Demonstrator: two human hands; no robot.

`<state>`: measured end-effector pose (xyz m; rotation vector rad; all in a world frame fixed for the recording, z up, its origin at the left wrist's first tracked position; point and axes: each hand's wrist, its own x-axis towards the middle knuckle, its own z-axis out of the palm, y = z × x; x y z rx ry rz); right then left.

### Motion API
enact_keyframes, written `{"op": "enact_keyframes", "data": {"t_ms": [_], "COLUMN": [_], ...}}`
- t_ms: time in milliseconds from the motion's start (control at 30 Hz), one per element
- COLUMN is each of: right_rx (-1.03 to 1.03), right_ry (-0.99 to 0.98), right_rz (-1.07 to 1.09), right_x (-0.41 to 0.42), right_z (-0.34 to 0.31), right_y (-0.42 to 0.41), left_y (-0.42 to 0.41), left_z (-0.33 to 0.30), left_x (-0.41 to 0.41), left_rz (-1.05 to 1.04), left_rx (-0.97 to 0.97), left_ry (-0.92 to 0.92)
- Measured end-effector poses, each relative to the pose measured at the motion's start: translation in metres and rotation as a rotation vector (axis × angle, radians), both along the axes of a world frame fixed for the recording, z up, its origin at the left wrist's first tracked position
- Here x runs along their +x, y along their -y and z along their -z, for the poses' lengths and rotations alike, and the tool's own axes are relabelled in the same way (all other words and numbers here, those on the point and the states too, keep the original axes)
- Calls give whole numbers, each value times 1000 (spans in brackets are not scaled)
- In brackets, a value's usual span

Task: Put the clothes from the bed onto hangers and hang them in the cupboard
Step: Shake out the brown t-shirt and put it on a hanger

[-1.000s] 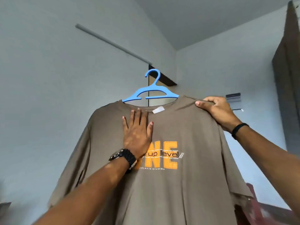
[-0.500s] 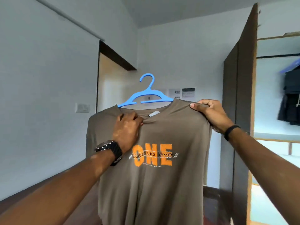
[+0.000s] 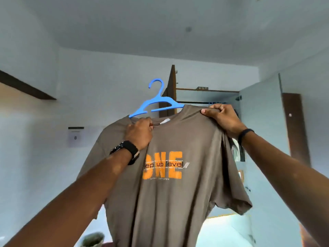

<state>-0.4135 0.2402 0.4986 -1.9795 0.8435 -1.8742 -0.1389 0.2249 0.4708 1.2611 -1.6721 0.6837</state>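
While both hands hold it aloft, a brown T-shirt (image 3: 170,202) with an orange "ONE" print hangs on a blue plastic hanger (image 3: 156,104). Left hand (image 3: 139,132) grips the collar near the neck label; right hand (image 3: 222,120) pinches the shoulder seam. Behind stands the open cupboard (image 3: 171,86) with its rail (image 3: 194,102).

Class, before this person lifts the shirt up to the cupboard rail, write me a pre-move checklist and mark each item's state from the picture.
1. T-shirt sits on blue hanger: ok.
2. Left hand has a grip at the collar: ok.
3. Right hand has a grip on the shoulder: ok.
4. Hanger hook free above the collar: ok.
5. Cupboard rail in view ahead: ok.
6. Free space on the rail: cannot tell.
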Motion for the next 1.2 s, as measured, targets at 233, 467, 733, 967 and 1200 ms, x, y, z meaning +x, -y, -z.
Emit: {"op": "enact_keyframes", "data": {"t_ms": [233, 467, 733, 967, 1200], "right_rx": [-76, -65, -126, -160, -209], "right_ry": [-20, -30, 4, 25, 84], "right_rz": [222, 433, 664, 728, 749], "right_x": [-158, -289, -380, -422, -456], "right_z": [2, -8, 4, -9, -28], "right_y": [67, 146, 280, 464, 625], "left_y": [113, 211, 367, 541, 693], "left_z": [17, 19, 33, 13, -29], "left_x": [-193, -360, -469, -521, -560], "left_rz": [142, 317, 458, 466, 505], "left_rx": [-176, 2, 229, 334, 323], "left_ry": [42, 24, 115, 157, 128]}}
